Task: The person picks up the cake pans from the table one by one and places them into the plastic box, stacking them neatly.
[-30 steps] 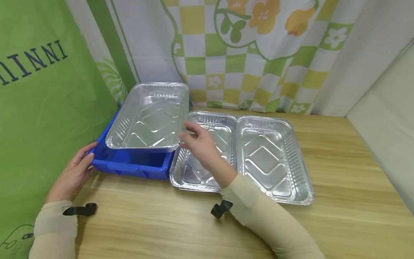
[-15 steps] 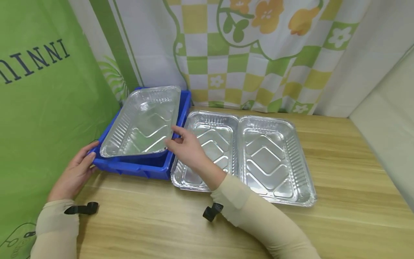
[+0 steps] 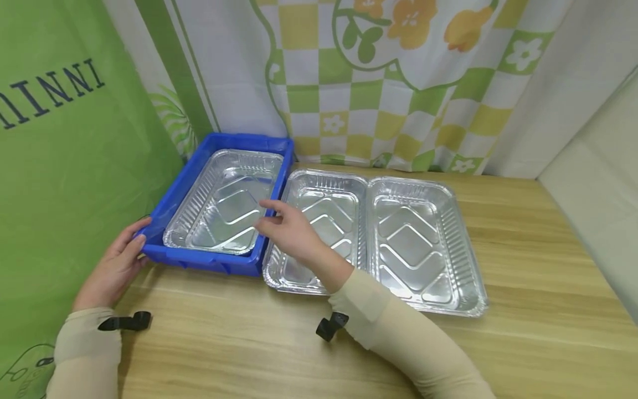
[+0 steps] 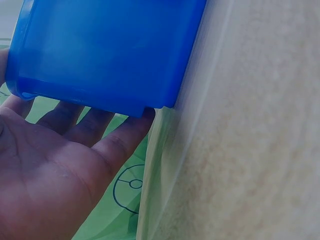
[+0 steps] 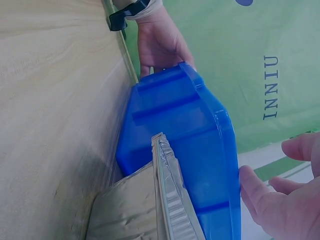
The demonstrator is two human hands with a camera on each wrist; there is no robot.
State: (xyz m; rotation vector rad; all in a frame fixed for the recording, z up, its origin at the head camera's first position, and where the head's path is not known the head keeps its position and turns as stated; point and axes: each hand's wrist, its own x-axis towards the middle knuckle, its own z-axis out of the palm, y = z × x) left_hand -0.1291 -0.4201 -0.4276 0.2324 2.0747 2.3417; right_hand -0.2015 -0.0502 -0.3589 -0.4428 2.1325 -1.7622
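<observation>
A rectangular foil tray (image 3: 224,205) lies inside the blue plastic bin (image 3: 199,259) at the left of the table. My left hand (image 3: 112,269) grips the bin's near left corner, thumb over the rim; the left wrist view shows its fingers (image 4: 120,145) along the outside. Over the bin's right rim is my right hand (image 3: 296,233), thumb and forefinger apart with nothing between them. The right wrist view has its fingertips (image 5: 250,182) right at the bin's rim. Beside the bin, a second foil tray (image 3: 324,216) is partly hidden by my right hand and wrist.
Another foil tray (image 3: 411,238) sits rim to rim at the right of the second one. They stand on a wooden table (image 3: 224,332). A green cloth (image 3: 75,155) hangs close at the left, and a checked curtain (image 3: 369,105) closes off the back.
The foil tray has come down from tilted above the blue bin to lying inside it. My right hand moved left with it and has let go. The left hand stays at the corner.
</observation>
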